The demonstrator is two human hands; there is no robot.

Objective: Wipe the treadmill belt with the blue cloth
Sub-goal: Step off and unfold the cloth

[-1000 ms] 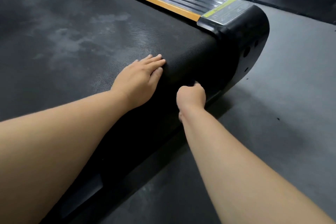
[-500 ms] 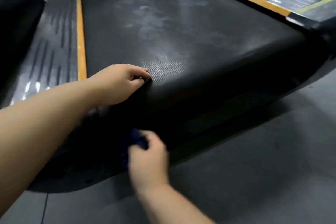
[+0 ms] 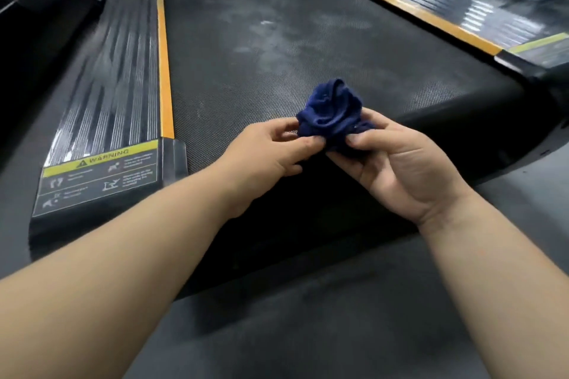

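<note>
Two hands on one item: blue cloth point(image 3: 332, 112) bunched into a loose ball, held just above the near end of the treadmill belt point(image 3: 271, 49); contact with the belt not determinable. Left hand point(image 3: 272, 152) pinching the bundle's near left edge between thumb and forefinger. Right hand point(image 3: 400, 166) palm up, fingers curled under the bundle, thumb pressed on top.

Judged soft, light and limp, with no stiffness. Likely to unfold or trail if taken by one corner. Some drag probable on the textured belt. Recommended hold: folded into a flat pad under the palm, fingers spread over the top, loose ends tucked in.

Pale dusty smears noted along the belt centre, further up. Orange-edged side rail point(image 3: 163, 55) and warning label point(image 3: 98, 175) at left. Keep loose ends clear of the gap between belt and rail.
</note>
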